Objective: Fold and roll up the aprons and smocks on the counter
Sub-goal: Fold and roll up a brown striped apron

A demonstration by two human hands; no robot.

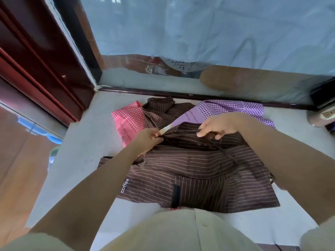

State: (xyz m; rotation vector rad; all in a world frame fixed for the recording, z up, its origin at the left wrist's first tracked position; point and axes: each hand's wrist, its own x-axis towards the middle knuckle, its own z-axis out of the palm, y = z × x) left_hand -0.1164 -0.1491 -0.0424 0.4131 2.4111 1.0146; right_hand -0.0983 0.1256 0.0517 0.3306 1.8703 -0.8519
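Surface [78, 142]: pale grey counter running along a window, with the garments heaped at its middle.
Brown striped apron [190, 171]: lies spread flat on the surface just in front of the person, with the white word "coffee" near its left edge; its far part is gathered into a raised fold.
Left grip [147, 140]: fingers curled, pinching the left end of that fold, next to a pale strip of fabric.
Right grip [216, 126]: fingers curled down over the right part of the same fold, holding the brown cloth.
Black patch [175, 195]: narrow dark strip on the apron's near half.
Tie strings [227, 156]: dark cords trailing across the apron below the right grip.
Red checked apron [126, 118]: partly under the brown cloth, on the far left.
Purple checked apron [228, 108]: on the far right, beyond the right grip.
Second brown striped garment [160, 106]: crumpled between the two checked ones.
Window [199, 33]: glass backed by pale blue sheeting.
Door frame [36, 60]: dark red, at left.
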